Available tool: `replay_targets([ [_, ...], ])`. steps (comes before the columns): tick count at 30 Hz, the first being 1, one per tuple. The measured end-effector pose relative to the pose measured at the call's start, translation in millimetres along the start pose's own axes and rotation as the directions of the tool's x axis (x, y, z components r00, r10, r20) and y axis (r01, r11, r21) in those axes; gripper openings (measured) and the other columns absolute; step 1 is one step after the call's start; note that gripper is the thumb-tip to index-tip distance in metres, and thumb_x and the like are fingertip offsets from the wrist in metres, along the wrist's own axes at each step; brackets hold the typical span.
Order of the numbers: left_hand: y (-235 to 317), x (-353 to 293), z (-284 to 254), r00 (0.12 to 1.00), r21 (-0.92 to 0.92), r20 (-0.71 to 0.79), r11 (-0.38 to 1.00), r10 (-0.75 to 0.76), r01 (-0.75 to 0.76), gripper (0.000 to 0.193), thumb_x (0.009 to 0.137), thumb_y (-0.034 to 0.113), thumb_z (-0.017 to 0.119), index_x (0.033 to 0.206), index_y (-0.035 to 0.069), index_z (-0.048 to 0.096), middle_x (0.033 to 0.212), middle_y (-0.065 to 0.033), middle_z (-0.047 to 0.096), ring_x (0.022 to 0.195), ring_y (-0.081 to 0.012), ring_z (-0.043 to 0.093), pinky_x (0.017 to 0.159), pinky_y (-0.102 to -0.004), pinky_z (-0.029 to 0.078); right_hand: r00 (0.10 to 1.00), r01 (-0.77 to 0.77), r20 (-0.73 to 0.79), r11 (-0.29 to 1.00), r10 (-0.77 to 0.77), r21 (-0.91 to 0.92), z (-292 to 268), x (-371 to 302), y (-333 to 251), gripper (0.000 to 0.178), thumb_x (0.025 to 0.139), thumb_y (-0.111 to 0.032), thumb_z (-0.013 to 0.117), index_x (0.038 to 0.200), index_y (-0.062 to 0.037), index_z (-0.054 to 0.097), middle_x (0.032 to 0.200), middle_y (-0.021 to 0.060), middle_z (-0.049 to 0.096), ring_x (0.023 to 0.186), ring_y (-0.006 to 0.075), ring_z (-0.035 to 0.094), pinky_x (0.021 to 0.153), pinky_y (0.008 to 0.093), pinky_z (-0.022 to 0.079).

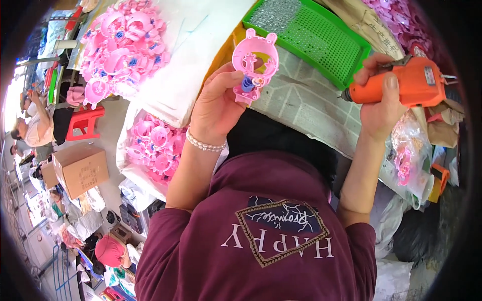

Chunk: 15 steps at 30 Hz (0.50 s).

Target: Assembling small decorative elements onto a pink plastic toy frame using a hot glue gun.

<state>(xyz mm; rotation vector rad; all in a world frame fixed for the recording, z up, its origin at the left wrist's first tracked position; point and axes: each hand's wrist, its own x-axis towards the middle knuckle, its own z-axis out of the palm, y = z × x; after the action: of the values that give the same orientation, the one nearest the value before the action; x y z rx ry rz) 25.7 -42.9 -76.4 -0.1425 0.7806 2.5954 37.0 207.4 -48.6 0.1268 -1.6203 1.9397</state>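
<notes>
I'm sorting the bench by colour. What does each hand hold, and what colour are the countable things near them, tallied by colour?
Pink: 1, the toy part in the left hand
Orange: 1, the power screwdriver in the right hand
Green: 1, the mesh tray
Red: 1, the stool
Total: 4. The heaps of pink parts are too many to count.

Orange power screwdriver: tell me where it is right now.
In the head view the orange power screwdriver is at the upper right, gripped in the right hand, just right of the green perforated tray, its tip pointing left toward the pink toy part in the left hand.
</notes>
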Motion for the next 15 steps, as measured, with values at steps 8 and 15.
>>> replay_targets([
  [8,-20,7,-3,0.988,0.009,0.036,0.988,-0.152,0.152,0.032,0.084,0.008,0.056,0.113,-0.005,0.052,0.099,-0.0106,0.063,0.083,-0.0173,0.064,0.072,-0.0336,0.055,0.995,-0.041,0.089,0.993,0.051,-0.114,-2,14,-8,0.041,0.090,-0.024,0.050,0.117,0.0051,0.040,0.105,0.0214,0.056,0.084,0.0266,0.061,0.074,0.0361,0.049],
  [15,-31,6,4,0.987,-0.027,0.045,0.988,-0.152,0.153,0.032,0.085,0.009,0.055,0.114,-0.005,0.049,0.105,-0.0117,0.060,0.088,-0.0223,0.064,0.074,-0.0326,0.055,0.992,-0.074,0.090,0.982,0.090,-0.176,1,25,-6,0.037,0.090,-0.023,0.052,0.112,0.0066,0.045,0.099,0.0242,0.059,0.076,0.0239,0.063,0.070,0.0340,0.050],
])
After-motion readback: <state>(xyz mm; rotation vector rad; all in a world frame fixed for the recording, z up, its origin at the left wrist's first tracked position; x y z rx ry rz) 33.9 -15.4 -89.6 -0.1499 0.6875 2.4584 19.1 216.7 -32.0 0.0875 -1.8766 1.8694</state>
